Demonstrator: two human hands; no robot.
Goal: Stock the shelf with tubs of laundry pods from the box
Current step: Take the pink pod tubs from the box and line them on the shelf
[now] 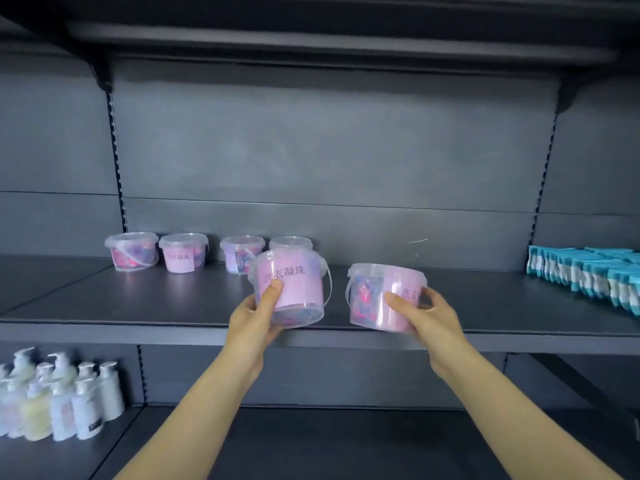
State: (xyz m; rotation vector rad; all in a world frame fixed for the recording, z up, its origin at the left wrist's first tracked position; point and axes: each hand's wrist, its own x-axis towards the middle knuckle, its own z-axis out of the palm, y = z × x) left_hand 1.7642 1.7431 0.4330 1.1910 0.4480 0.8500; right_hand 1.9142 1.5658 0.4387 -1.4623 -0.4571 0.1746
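Note:
My left hand (254,320) grips a clear tub of pods with a pink label (294,282), tilted and held just above the front of the dark shelf (138,306). My right hand (427,315) grips a second tub (372,299), also tilted, near the shelf's front edge. Several more tubs stand in a row at the back left of the shelf: one at far left (133,251), one beside it (183,252), a third (239,252), and a fourth (292,242) partly hidden behind the left-hand tub. The box is out of view.
Blue and white packs (588,275) fill the shelf's right end. White pump bottles (65,400) stand on the lower shelf at the left. Another shelf (311,36) overhangs above. Bare shelf surface lies behind the right-hand tub.

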